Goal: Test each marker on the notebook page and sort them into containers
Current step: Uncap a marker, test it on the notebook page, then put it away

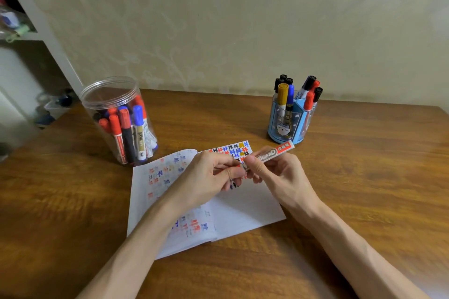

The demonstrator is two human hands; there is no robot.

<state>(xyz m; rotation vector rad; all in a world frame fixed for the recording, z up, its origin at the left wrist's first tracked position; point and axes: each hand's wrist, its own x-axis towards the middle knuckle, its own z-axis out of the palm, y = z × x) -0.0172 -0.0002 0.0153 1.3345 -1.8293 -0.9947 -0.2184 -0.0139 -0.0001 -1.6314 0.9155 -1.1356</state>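
Note:
An open notebook (245, 209) lies on the wooden table, its pages covered with red, blue and black test marks. Above it both hands meet on a red whiteboard marker (279, 150). My right hand (274, 172) grips the marker's white barrel, which points up to the right. My left hand (209, 177) pinches the marker's lower end, where a bit of red shows between the fingers; the cap or tip is hidden there. A clear plastic jar (116, 104) at the back left holds several red, blue and black markers. A blue pen holder (286, 126) at the back right holds several more.
The wooden table (364, 177) runs back to a pale patterned wall. A white shelf unit (36, 31) with clutter stands beyond the table's left edge. My forearms cross the near part of the table.

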